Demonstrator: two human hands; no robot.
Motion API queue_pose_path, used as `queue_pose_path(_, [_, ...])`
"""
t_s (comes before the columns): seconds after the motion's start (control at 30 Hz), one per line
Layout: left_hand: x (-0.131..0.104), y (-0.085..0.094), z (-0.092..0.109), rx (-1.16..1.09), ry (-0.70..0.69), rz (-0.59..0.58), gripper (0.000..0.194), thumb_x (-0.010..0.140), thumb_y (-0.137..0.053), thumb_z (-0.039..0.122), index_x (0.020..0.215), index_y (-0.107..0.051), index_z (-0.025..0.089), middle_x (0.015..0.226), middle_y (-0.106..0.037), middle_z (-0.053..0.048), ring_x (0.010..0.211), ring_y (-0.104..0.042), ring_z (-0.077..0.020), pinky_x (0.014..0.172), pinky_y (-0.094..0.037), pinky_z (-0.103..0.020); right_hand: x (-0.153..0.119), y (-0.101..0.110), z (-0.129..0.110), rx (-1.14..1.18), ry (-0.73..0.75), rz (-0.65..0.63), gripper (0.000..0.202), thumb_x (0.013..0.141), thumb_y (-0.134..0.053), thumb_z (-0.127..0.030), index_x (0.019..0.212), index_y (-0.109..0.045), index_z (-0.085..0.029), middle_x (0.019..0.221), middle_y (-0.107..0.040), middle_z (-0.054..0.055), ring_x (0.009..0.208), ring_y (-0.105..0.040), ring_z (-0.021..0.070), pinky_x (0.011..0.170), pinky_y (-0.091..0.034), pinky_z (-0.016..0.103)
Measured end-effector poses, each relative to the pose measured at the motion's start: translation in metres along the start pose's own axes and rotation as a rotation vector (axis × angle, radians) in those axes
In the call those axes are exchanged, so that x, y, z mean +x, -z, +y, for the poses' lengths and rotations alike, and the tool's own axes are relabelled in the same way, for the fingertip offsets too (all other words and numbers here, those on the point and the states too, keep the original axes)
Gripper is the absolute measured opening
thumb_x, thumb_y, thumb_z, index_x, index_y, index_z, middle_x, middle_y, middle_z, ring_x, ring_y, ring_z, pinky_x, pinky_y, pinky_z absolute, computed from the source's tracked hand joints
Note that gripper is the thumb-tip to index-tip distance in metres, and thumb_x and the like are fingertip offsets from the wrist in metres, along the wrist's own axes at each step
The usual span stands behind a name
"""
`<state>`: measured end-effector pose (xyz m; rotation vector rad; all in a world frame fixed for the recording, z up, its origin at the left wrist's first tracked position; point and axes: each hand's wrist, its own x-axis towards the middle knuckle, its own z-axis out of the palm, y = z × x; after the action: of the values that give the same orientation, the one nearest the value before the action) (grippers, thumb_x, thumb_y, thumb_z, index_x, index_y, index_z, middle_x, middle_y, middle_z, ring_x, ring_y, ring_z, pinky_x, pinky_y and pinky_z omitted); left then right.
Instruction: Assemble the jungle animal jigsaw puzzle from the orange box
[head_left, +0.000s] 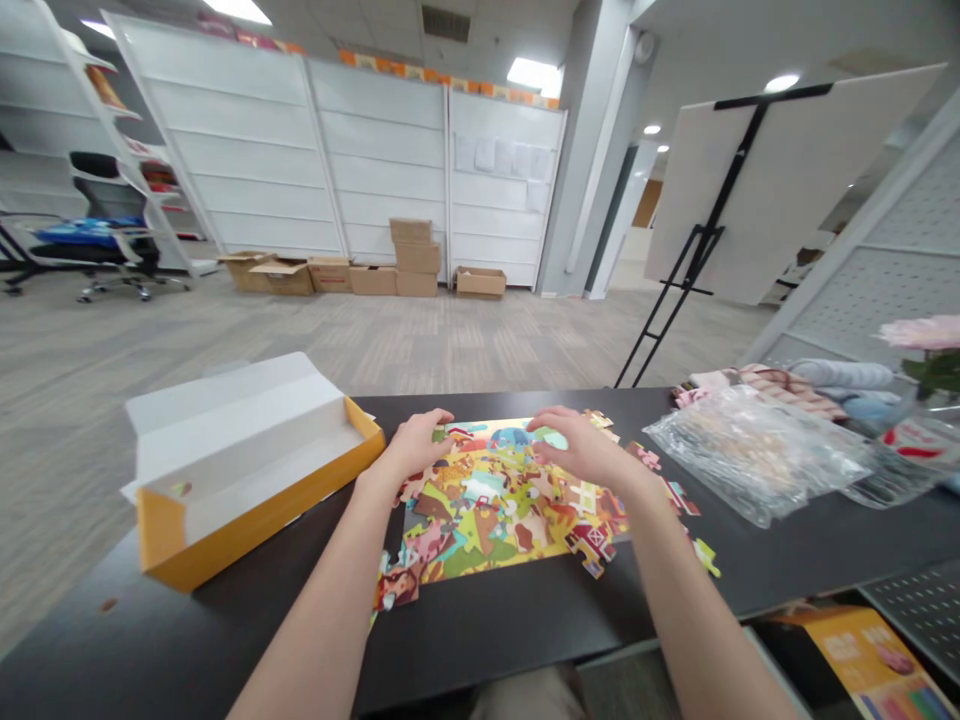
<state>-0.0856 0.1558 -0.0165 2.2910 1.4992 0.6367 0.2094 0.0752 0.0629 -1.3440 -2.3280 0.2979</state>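
A colourful farm-themed picture sheet (469, 563) lies on the black table, with many loose jigsaw puzzle pieces (487, 530) scattered over it. My left hand (416, 443) is at the sheet's far left corner, thumb and fingers apart. At the far right part of the sheet is my right hand (576, 445), its fingers curved and spread from the thumb, with printed colour showing in the gap. No piece is clearly gripped in either hand. A red barn piece (590, 545) overhangs the near right edge, and more pieces lie beyond my right forearm.
An open yellow box (262, 535) with a white inside stands at the left of the table (480, 640). Clear plastic bags (757, 450) and folded cloths (787, 388) lie at the right, by a pink flower (922, 333). An easel (701, 250) and cardboard boxes (416, 258) stand beyond.
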Motion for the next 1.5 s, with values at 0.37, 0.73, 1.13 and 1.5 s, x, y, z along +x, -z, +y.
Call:
queue_pose_path(0.37, [0.002, 0.002, 0.003, -0.006, -0.074, 0.147, 0.046, 0.083, -0.058, 0.031, 0.127, -0.058, 0.02, 0.136, -0.06, -0.011, 0.127, -0.056, -0.0292, 0.11, -0.043, -0.048, -0.205, 0.055, 0.068, -0.239, -0.738, -0.093, 0.039, 0.07, -0.069, -0.055, 0.089, -0.075, -0.021, 0.097, -0.076, 0.014, 0.087, -0.072, 0.0312, 0.078, -0.055, 0.038])
queue_pose_path(0.73, [-0.021, 0.04, 0.069, -0.038, -0.261, 0.316, 0.032, 0.087, -0.056, 0.025, 0.118, -0.064, 0.019, 0.126, -0.067, -0.009, 0.124, -0.058, -0.0264, 0.111, -0.043, -0.044, -0.207, 0.046, 0.062, 0.101, -0.726, 0.083, 0.035, 0.07, -0.069, -0.056, 0.077, -0.065, -0.022, 0.077, -0.073, 0.006, 0.071, -0.067, 0.0234, 0.067, -0.052, 0.033])
queue_pose_path(1.13, [-0.058, 0.025, 0.102, -0.627, -0.139, 0.017, 0.034, 0.085, -0.067, 0.027, 0.118, -0.062, 0.021, 0.123, -0.07, -0.008, 0.107, -0.069, -0.0219, 0.094, -0.056, -0.037, -0.022, 0.017, -0.016, 0.623, -0.305, 0.047, 0.039, 0.077, -0.074, -0.056, 0.081, -0.067, -0.019, 0.07, -0.066, 0.002, 0.063, -0.059, 0.0141, 0.058, -0.045, 0.025])
queue_pose_path(1.5, [-0.069, 0.036, 0.066, -1.005, -0.004, -0.003, 0.051, 0.08, -0.073, 0.022, 0.127, -0.053, 0.02, 0.115, -0.072, -0.009, 0.104, -0.071, -0.021, 0.094, -0.057, -0.036, 0.045, -0.041, -0.032, 0.904, -0.203, -0.13, 0.036, 0.08, -0.076, -0.051, 0.088, -0.069, -0.017, 0.066, -0.063, -0.001, 0.056, -0.055, 0.0095, 0.05, -0.037, 0.021])
